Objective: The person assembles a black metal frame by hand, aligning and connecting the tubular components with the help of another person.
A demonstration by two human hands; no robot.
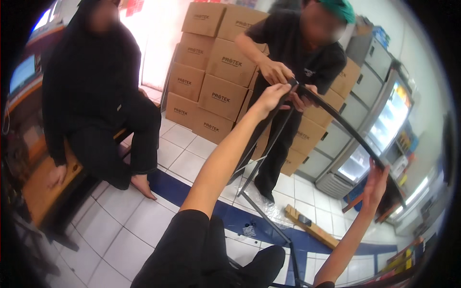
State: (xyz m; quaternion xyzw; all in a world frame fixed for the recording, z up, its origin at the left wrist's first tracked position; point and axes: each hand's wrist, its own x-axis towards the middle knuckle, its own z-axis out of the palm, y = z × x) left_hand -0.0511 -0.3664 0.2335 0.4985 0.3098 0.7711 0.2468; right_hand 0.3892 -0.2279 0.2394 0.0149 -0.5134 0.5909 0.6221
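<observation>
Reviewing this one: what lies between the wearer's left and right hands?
In the head view, a black bar slopes from near the left hand to the right hand; a co-worker's hand is at its upper end.

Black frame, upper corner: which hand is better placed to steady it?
Probably the left hand: it's at the corner, beside a co-worker's hand. The right hand is at the black bar's other end, away from that corner.
</observation>
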